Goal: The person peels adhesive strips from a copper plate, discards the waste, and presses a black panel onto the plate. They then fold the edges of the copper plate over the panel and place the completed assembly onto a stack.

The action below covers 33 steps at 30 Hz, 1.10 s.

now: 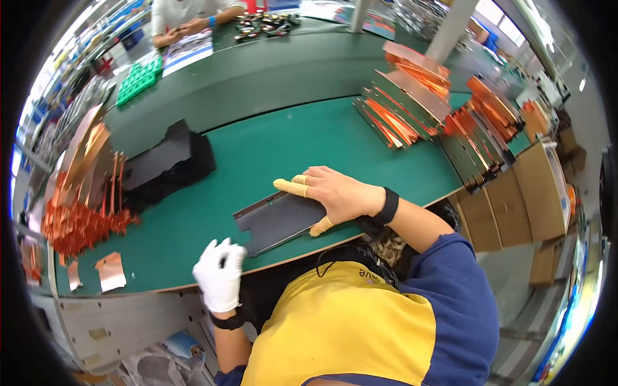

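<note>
A long dark grey channel-shaped panel [283, 219] with raised side edges and a notched left end lies at a slant near the front edge of the table. My right hand [338, 196], with yellow finger covers on some fingers, spans this panel. Its thumb is at the near edge and its fingers reach to the far edge. Left of the panel's notched end, my left hand [220, 273] in a white glove hovers by the table's front edge. Its fingers are bent with a gap between them, and nothing shows in them.
Black sheet parts [170, 161] are stacked at the left, beside copper-coloured sheets with orange-red edges [84, 219]. Two copper-coloured pieces [111, 271] lie near the front left corner. More orange-edged panels [412, 103] stand at the right. Cardboard boxes [508, 199] sit beyond the table. Someone sits opposite.
</note>
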Each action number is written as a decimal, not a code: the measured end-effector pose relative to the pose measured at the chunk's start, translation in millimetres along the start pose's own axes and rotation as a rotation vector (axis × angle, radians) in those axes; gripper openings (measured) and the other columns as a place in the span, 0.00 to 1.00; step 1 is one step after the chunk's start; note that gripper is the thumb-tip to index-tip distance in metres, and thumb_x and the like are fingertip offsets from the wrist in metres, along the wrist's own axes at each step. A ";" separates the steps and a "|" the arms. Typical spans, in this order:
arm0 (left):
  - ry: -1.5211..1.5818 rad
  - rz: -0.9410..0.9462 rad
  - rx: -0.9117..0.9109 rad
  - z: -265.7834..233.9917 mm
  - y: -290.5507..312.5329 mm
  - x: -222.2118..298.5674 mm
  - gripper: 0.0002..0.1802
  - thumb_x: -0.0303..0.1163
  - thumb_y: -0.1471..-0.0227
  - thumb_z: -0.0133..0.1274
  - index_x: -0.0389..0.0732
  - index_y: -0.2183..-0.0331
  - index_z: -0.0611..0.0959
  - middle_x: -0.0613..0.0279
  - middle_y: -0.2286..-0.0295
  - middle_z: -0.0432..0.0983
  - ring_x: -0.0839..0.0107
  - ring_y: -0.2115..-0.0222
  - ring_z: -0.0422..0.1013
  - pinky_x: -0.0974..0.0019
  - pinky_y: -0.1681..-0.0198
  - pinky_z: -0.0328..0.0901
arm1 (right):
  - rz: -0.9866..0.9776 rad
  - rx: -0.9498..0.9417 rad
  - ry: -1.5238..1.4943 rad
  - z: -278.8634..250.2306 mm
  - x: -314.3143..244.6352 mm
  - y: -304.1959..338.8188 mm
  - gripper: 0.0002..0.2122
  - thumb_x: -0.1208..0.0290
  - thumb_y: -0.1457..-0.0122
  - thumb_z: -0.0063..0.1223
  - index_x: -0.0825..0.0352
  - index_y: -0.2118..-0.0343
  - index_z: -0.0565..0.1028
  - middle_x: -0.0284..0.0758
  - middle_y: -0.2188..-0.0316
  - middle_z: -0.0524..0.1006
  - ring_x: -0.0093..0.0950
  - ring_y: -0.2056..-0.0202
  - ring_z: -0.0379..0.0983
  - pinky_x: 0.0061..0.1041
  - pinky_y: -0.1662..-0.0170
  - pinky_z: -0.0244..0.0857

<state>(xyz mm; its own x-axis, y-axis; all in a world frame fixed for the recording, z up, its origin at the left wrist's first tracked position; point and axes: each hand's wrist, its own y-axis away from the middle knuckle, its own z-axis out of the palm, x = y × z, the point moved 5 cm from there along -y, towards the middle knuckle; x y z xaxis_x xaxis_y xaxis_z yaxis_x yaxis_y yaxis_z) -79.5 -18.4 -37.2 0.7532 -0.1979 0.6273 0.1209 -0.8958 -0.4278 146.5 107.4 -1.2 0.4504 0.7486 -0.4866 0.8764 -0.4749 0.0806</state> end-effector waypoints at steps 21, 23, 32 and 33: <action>-0.148 -0.058 0.179 -1.7 7.7 -44.0 0.14 0.31 0.44 0.55 0.34 0.78 0.78 0.61 0.80 0.76 0.74 0.80 0.68 0.71 0.74 0.62 | 0.893 1.499 -0.129 -157.4 36.0 363.9 0.27 0.66 0.41 0.57 0.69 0.41 0.63 0.40 0.48 0.72 0.31 0.50 0.71 0.31 0.47 0.64; -0.180 -0.029 0.172 -5.2 8.2 -33.1 0.13 0.31 0.44 0.55 0.34 0.77 0.78 0.62 0.80 0.76 0.74 0.80 0.68 0.71 0.73 0.62 | 0.559 1.600 -0.749 -128.6 57.7 361.9 0.27 0.58 0.40 0.54 0.68 0.42 0.63 0.41 0.49 0.72 0.33 0.50 0.71 0.35 0.46 0.64; 1.492 -0.573 -0.617 88.6 -65.0 120.1 0.25 0.28 0.52 0.61 0.29 0.53 0.76 0.55 0.64 0.77 0.68 0.69 0.75 0.72 0.77 0.67 | 0.222 0.897 -1.895 3.5 25.8 165.5 0.30 0.60 0.44 0.58 0.68 0.41 0.62 0.41 0.46 0.70 0.38 0.46 0.67 0.38 0.41 0.59; 1.449 -0.641 -0.642 94.8 -63.6 118.4 0.25 0.29 0.52 0.62 0.29 0.53 0.77 0.56 0.66 0.77 0.69 0.72 0.74 0.73 0.79 0.66 | 0.282 0.814 -1.881 4.1 22.5 161.4 0.30 0.62 0.44 0.59 0.68 0.41 0.62 0.41 0.46 0.70 0.37 0.45 0.67 0.38 0.41 0.59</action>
<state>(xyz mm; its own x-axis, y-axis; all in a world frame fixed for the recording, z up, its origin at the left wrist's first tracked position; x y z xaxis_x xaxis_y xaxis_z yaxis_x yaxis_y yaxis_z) 63.3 52.8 2.6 -0.5111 0.3826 0.7697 -0.3858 -0.9023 0.1924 297.4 45.7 -2.8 -0.6201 -0.3986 -0.6757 0.3323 -0.9137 0.2340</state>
